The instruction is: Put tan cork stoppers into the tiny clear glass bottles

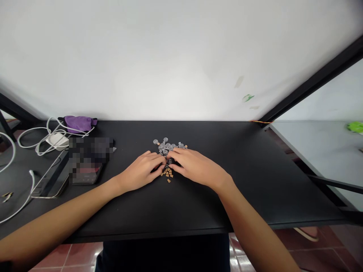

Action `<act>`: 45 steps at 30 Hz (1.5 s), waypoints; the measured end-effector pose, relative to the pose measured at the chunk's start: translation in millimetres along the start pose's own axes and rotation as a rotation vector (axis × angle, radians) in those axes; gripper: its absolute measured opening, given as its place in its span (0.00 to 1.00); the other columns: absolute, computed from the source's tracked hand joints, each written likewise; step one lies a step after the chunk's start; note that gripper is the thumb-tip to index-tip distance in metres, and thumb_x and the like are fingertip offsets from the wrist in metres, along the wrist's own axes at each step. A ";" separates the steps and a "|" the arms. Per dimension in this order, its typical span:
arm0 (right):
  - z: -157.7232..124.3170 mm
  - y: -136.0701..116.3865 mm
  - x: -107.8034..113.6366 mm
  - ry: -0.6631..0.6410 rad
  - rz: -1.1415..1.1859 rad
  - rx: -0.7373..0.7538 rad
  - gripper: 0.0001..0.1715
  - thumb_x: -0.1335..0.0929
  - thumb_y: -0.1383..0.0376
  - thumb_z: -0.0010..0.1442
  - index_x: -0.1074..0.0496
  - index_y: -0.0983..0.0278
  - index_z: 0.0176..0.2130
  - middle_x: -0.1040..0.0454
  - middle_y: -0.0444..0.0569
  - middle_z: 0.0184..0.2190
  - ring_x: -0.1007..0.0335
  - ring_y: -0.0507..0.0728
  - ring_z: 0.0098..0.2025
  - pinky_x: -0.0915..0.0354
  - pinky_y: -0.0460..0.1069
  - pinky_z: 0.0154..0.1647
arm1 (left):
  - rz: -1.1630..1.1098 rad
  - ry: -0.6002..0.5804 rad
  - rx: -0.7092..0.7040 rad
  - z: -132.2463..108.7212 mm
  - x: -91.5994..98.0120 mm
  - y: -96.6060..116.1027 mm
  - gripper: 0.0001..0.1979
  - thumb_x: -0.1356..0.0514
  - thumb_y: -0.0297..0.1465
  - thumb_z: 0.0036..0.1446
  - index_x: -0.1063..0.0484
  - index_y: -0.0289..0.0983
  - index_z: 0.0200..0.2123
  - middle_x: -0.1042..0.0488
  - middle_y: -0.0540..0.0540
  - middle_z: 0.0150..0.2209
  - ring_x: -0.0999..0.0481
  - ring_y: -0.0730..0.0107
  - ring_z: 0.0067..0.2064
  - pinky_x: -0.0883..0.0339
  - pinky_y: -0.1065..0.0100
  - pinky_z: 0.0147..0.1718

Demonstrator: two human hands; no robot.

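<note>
Grip: narrow on both sides. The left hand point(140, 172) and right hand point(198, 168) curl inward, with fingertips meeting at centre; the fingers hide whether either hand holds a piece.

Far left: a white cable point(31, 128) loops around a white charger point(57, 140), beside a purple cloth point(78, 123). A pixelated, unreadable object point(90, 149) lies nearer centre.

Left forearm: the left forearm point(56, 211) runs in low from the lower left, its wrist angled toward centre and the hand close to the black surface point(241, 177).

Centre: silvery, clear round pieces point(165, 148) lie clustered just beyond the fingertips; small tan pieces point(168, 175) lie bunched just nearer the body. Both groups appear placed within reach of both hands.

Right forearm: the right forearm point(249, 226) rises from the lower right, its wrist raised and its hand turned inward, mirroring the left.

Far right: a green item point(355, 127) lies on a separate grey surface point(317, 151).
</note>
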State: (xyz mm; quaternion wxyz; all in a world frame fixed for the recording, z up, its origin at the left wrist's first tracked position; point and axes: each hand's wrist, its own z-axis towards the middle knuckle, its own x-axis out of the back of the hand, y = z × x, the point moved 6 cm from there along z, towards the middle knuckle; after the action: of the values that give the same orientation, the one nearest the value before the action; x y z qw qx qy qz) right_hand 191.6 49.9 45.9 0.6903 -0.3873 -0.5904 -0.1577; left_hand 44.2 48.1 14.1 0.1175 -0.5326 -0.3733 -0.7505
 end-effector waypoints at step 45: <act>14.3 7.8 -1.9 0.087 0.122 -0.038 0.12 0.36 0.68 0.71 0.33 0.62 0.33 0.27 0.43 0.34 0.35 0.52 0.32 0.45 0.47 0.34 | -0.005 0.014 0.004 -0.3 -0.2 -0.2 0.11 0.50 0.32 0.73 0.35 0.39 0.35 0.28 0.51 0.34 0.30 0.68 0.36 0.45 0.64 0.41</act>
State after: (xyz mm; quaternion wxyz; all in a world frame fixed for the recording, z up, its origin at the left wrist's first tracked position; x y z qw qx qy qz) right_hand 186.5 64.8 41.4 0.7162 -0.4282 -0.5322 -0.1430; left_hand 44.0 48.0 13.8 0.1194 -0.5263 -0.3753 -0.7536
